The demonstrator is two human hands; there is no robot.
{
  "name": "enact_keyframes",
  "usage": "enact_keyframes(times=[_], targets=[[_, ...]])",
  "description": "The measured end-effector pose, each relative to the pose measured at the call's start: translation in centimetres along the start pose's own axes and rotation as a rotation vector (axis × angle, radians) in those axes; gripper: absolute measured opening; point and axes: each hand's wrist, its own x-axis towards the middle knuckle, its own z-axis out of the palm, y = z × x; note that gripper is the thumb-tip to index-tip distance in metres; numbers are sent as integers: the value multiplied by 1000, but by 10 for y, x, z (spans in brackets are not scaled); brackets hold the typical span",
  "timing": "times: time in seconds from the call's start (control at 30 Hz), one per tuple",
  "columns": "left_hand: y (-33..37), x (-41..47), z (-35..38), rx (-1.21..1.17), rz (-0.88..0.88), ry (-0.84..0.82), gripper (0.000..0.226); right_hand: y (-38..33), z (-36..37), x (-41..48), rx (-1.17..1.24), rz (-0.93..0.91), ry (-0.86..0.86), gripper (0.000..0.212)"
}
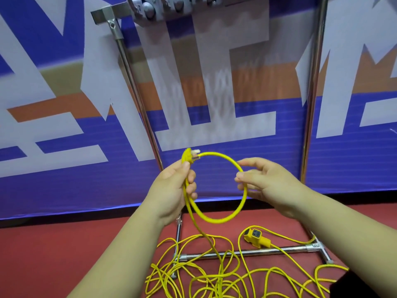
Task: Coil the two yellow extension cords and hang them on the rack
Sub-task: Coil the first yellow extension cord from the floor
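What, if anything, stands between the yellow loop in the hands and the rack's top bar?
Nothing visible does. The left hand and right hand hold the loop in front of the open gap between the rack's uprights. The top bar with its metal hooks sits above, partly cut off by the frame.

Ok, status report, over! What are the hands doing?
Left hand grips yellow cord below its plug. Right hand pinches the first loop. Rest tangled on floor over rack base.
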Motion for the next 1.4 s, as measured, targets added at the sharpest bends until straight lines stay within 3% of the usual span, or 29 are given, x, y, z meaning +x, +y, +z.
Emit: enact_keyframes(times=[0.13, 0.37, 0.57, 0.77, 1.0, 1.23, 1.4], targets=[[-1, -3, 4, 188, -52, -73, 25, 1, 1, -4, -104, -87, -27, 31], [-5, -6, 7, 224, -78, -127, 4, 3, 8, -6, -76, -107, -93, 26], [-9, -7, 4, 339, -8, -167, 16, -1, 12, -8, -129, -184, -116, 22], [-9, -7, 5, 352, 50, -136, 26, -5, 8, -2, 95, -118, -100, 9], [-13, -5, -4, 302, -65, -167, 29, -8, -11, 10, 284, -78, 90, 9], [-11, -4, -18, 254, -142, -259, 34, 0, -20, 15, 178, -92, 151, 8], [-16, -1, -21, 430, -87, -205, 38, 2, -14, 6, -182, -81, -121, 9]])
